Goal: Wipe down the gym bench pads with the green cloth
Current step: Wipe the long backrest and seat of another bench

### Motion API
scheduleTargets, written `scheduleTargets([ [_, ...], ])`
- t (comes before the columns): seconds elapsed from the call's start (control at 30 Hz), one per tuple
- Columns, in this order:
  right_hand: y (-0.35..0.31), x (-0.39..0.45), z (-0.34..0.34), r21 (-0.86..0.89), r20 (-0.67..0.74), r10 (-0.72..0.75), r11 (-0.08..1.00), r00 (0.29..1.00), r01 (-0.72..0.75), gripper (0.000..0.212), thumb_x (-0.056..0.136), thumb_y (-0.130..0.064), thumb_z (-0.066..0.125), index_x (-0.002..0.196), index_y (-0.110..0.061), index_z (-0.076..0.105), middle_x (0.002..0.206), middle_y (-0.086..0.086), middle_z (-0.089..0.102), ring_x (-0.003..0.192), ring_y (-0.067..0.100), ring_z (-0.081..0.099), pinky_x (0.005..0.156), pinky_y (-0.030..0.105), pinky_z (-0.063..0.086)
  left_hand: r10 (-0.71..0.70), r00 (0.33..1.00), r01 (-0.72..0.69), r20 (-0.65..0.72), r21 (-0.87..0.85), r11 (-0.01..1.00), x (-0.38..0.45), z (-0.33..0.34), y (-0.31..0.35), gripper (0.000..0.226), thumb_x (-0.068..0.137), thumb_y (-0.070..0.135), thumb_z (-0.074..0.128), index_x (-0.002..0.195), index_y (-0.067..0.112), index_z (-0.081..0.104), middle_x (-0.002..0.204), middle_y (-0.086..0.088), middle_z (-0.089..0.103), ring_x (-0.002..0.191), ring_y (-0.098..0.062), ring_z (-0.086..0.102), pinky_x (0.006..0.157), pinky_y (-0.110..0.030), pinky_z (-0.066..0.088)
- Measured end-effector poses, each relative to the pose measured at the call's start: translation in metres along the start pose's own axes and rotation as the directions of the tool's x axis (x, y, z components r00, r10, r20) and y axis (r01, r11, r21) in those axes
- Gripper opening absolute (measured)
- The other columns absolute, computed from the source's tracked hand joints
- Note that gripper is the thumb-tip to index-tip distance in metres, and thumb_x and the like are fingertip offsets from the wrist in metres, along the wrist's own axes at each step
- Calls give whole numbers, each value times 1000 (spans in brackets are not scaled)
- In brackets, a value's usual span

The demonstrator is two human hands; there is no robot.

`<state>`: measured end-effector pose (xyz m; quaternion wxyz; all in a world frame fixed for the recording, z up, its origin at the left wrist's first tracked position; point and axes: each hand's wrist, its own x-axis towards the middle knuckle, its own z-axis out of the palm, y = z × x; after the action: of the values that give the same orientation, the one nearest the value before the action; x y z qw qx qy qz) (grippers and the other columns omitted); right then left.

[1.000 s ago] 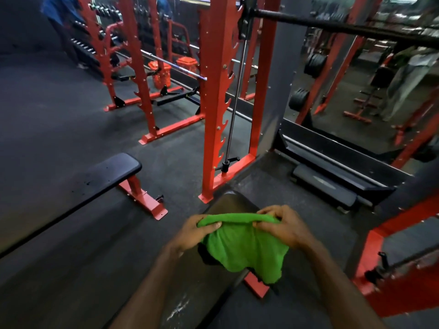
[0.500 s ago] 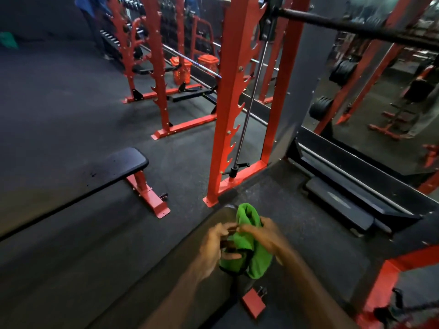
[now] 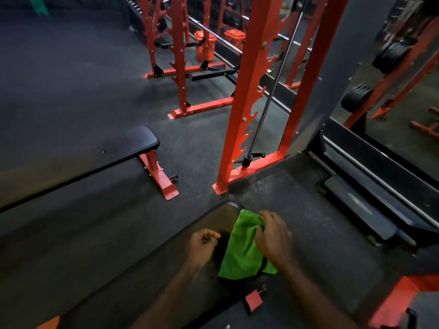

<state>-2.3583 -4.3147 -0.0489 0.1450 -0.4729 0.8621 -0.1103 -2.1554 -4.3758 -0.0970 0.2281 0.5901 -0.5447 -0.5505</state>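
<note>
The green cloth (image 3: 242,248) lies folded on the far end of the near bench pad (image 3: 166,269), a long black pad running from the bottom left to the centre. My right hand (image 3: 273,236) grips the cloth's right edge with curled fingers. Just left of the cloth, my left hand (image 3: 202,245) hovers over the pad with fingers curled into a loose fist, holding nothing. A second black bench pad (image 3: 99,155) on a red frame stands to the left.
A red rack upright (image 3: 247,103) stands on the floor just beyond the near bench. More red racks (image 3: 180,58) and orange bins (image 3: 231,36) sit further back. A low black step (image 3: 356,205) and a mirror wall are on the right. Dark rubber floor spreads left.
The cloth went from spread between both hands to bunched, and now lies on the pad. My left hand has let go of it; my right hand still holds it.
</note>
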Motion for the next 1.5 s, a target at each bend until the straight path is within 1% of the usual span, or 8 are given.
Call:
scheduleTargets([
  [0.1, -10, -21, 27, -28, -174, -79, 997, 982, 75, 53, 94, -55, 45, 137, -28, 57, 147, 5, 55, 140, 30, 46, 110, 57, 40, 27, 999, -25, -26, 75, 997, 10, 8, -10, 20, 88, 3, 69, 94, 21, 77, 91, 8, 75, 80, 0, 65, 72, -13, 49],
  [0.23, 0, -27, 63, -114, 18, -69, 991, 997, 71, 98, 82, -91, 34, 164, -39, 20, 173, 6, 12, 157, 39, 13, 117, 66, 26, 55, 995, -42, -85, 143, 989, 24, 14, -20, 25, 87, 8, 73, 109, 20, 73, 109, 6, 66, 96, -6, 61, 81, -9, 42],
  [0.33, 11, -24, 83, -165, 26, -149, 975, 988, 152, 103, 83, -88, 38, 165, -38, 3, 173, 11, 8, 154, 44, 20, 112, 66, 37, 110, 980, -73, -168, 212, 975, 41, 18, -33, 33, 90, 14, 73, 122, 19, 67, 122, 0, 59, 117, -17, 57, 101, -28, 44],
  [0.57, -6, 44, 95, -82, -142, -288, 957, 947, 279, 89, 87, -75, 52, 162, -32, 29, 156, 17, 39, 126, 41, 53, 102, 52, 50, 280, 905, -154, -321, 367, 917, 89, 51, -40, 59, 96, 55, 39, 143, 24, 55, 151, -2, 50, 142, -22, 43, 117, -46, 36],
  [0.9, 18, 24, 81, 36, -78, -241, 969, 967, 244, 86, 90, -68, 61, 162, -40, 25, 155, 12, 39, 127, 35, 54, 99, 47, 52, 370, 831, -233, -416, 343, 910, 112, 70, -64, 49, 92, 55, 52, 121, 20, 70, 119, 2, 71, 113, -20, 63, 107, -39, 39],
  [1.1, -22, 98, 91, 159, -52, -266, 949, 963, 271, 72, 85, -63, 70, 150, -37, 51, 129, 8, 52, 112, 33, 62, 96, 43, 54, 326, 835, -203, -442, 304, 931, 113, 71, -62, 51, 94, 53, 44, 118, 17, 71, 115, 0, 72, 111, -22, 63, 101, -29, 32],
  [1.33, 20, 43, 77, 177, -70, -331, 924, 941, 338, 80, 89, -70, 56, 159, -52, 22, 149, 3, 40, 126, 26, 55, 98, 45, 55, 339, 834, -192, -435, 348, 918, 113, 73, -64, 51, 96, 53, 44, 124, 17, 69, 121, 0, 70, 115, -23, 62, 108, -41, 37],
  [1.5, -21, 109, 92, 180, -61, -338, 922, 939, 344, 65, 88, -56, 69, 148, -37, 53, 131, 6, 51, 113, 32, 61, 97, 42, 53, 313, 848, -187, -428, 311, 932, 116, 70, -60, 54, 95, 54, 41, 123, 17, 70, 121, 0, 71, 116, -21, 62, 105, -37, 36],
])
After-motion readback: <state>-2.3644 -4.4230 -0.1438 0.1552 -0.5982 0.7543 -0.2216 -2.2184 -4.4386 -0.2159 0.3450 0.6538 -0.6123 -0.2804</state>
